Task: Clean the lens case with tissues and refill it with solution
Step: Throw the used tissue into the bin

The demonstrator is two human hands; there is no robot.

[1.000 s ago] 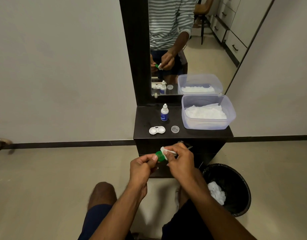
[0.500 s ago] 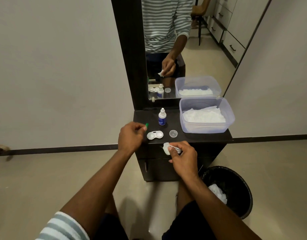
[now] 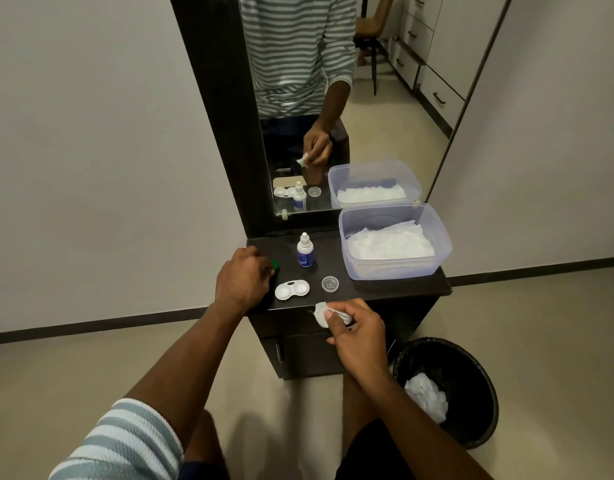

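Note:
The white lens case lies open, without caps, on the dark table. My left hand rests on the table just left of the case, its fingertips at a green cap that touches the tabletop. My right hand hovers at the table's front edge, pinching a crumpled white tissue. A clear cap lies right of the case. The small solution bottle with a blue label stands upright behind the case.
A clear plastic box of tissues fills the table's right side. A black bin holding used tissue stands on the floor at lower right. A tall mirror rises behind the table. My knees are below.
My left hand carried the green cap from in front of my body up to the table, left of the case. My right hand kept the tissue and stayed near the front edge.

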